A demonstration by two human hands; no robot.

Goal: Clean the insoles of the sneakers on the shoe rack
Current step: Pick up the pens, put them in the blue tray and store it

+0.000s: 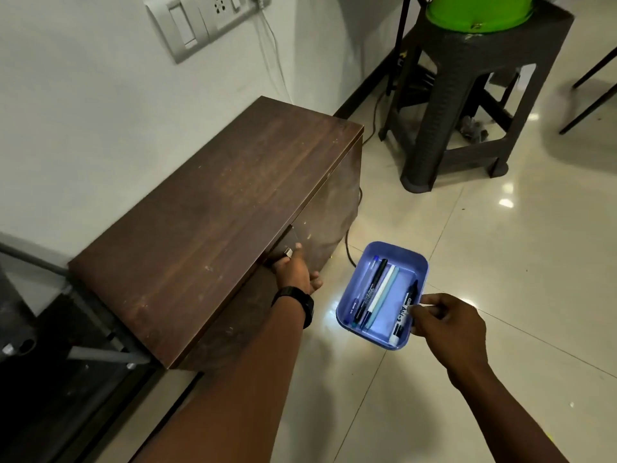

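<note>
A low brown wooden cabinet stands against the white wall. My left hand, with a ring and a black wristwatch, reaches under the cabinet's top edge and grips its front door. My right hand pinches the near right rim of a blue plastic tray, held above the floor. Inside the tray lie several pens and a black marker. No sneakers or insoles are in view.
A dark woven plastic stool carrying a green tub stands at the back right. Cables run down the wall from a switch panel and across the floor. A black metal frame sits left of the cabinet. The floor is glossy tile.
</note>
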